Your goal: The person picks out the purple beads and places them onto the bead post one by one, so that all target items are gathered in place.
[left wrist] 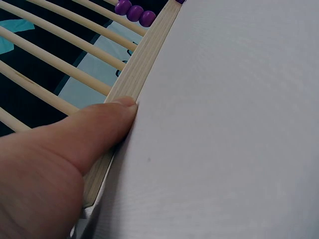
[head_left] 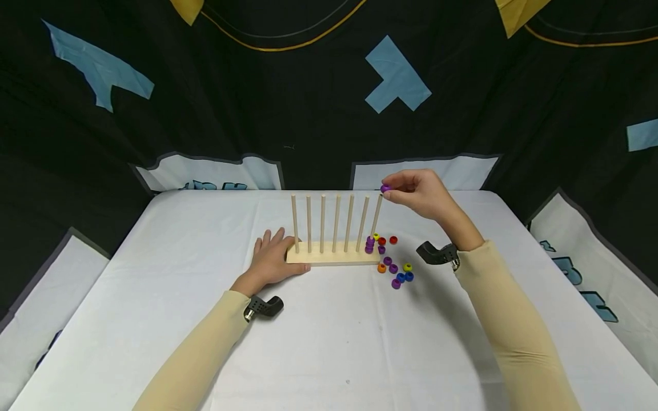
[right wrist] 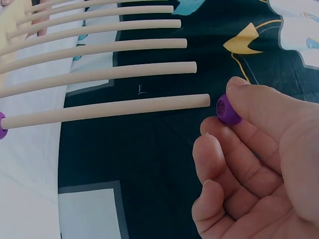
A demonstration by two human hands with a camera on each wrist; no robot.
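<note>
A pale wooden peg rack [head_left: 334,259] stands upright on the white cloth, with a row of tall pegs. Three purple beads [left wrist: 134,13] are stacked at the foot of its rightmost peg. My left hand [head_left: 271,262] holds the rack's left end, thumb along the front face and forefinger behind; the left wrist view shows only the thumb side. My right hand [head_left: 424,194] pinches a purple bead [right wrist: 229,110] between thumb and forefinger. The bead's hole faces the tip of the rightmost peg [right wrist: 109,109], with a small gap between them.
Loose beads lie to the right of the rack: purple beads [head_left: 393,269], red beads [head_left: 393,240], blue beads [head_left: 409,277], yellow beads [head_left: 408,267] and an orange bead [head_left: 381,268]. Behind the white table [head_left: 329,342] hangs a black curtain [head_left: 319,114] with coloured shapes.
</note>
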